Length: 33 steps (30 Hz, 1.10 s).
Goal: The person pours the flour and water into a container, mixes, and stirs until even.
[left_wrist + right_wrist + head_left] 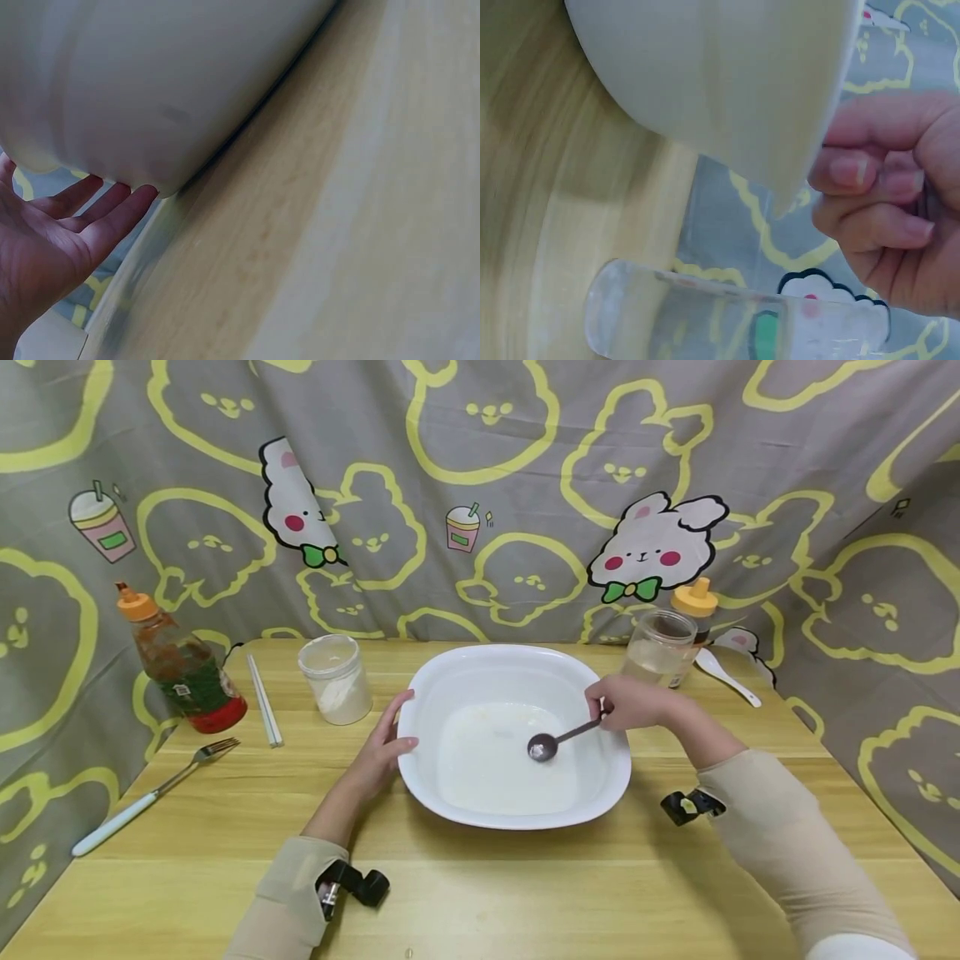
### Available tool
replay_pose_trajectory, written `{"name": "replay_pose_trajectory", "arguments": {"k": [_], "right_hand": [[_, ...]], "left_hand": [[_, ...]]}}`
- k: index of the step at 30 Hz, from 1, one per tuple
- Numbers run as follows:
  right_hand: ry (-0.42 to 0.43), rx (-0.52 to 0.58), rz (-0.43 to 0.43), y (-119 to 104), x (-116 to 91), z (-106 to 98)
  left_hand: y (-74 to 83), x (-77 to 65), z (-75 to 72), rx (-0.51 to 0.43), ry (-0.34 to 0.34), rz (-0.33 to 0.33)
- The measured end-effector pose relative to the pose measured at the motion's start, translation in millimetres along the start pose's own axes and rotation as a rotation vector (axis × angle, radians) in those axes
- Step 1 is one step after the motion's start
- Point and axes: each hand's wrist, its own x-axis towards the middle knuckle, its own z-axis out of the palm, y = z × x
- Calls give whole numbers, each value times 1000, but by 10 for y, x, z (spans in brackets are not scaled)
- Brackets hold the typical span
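Note:
A white basin (420,793) with a milky white layer across its bottom stands mid-table. My left hand (378,752) touches its left side, thumb and a finger at the rim. In the left wrist view, the other fingers (124,214) reach fairly straight against the outer wall. Over the basin's right rim, my right hand (633,702) pinches the handle of a dark measuring spoon (542,747). The round bowl of that spoon is low inside the basin, over the white layer. In the right wrist view, curled fingers (877,225) show beside the rim, and the spoon is hidden.
Left of the basin are a jar of white powder (341,689), chopsticks (264,702), a red sauce bottle (187,672) and a fork (165,789). Behind my right hand stand a clear jar (652,652), an orange-capped bottle (695,602) and a white spoon (727,678). Patterned cloth (510,585) borders the table.

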Motion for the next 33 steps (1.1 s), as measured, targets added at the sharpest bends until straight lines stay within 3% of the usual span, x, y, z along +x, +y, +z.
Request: {"name": "replay_pose_trajectory", "arguments": {"k": [5,10,16,20,27,33], "right_hand": [[104,-41,84,21,178,57],[159,58,54,-31,423,216],[68,301,-18,-167,583,428],[-41,371,-89,-260,542,506],[-159,267,-178,-243,266,398],[-57,103,-117,-91,36,136]], "left_hand": [[-2,2,-5,9,-2,-2],[-5,4,-11,14,-7,3],[-4,4,-5,6,-6,8],[-7,4,0,-2,-7,11],[-7,12,7,10,-1,3],[0,7,10,11,6,-2]]}}
